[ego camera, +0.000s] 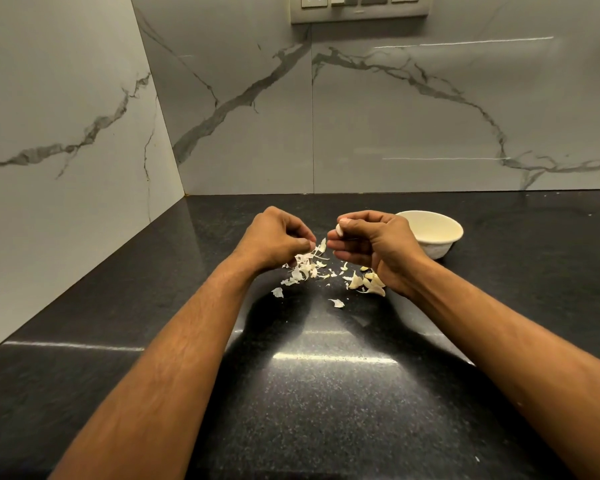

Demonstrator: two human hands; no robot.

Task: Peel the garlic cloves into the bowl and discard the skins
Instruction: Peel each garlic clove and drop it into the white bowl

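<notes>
**Helper:** Where is the garlic now?

**Me:** I see my right hand (371, 247) just left of the bowl (430, 233). Its thumb and fingers are curled round a pale clove (340, 229). My left hand (278, 242) is further left of the bowl. Its fingertips are pinched on a thin bit of skin (322, 245).

**Helper:** And the other bits?

**Me:** Loose skins (302, 271) lie on the dark counter (326, 393), left of the bowl. A few more pieces (368, 284) sit nearer the bowl, under my right wrist.

**Helper:** What could go wrong?

**Me:** I think the clove could slip and land short of the bowl. Skin could stick to my fingers and fall in too. My wrist could sweep those near pieces off.
</notes>
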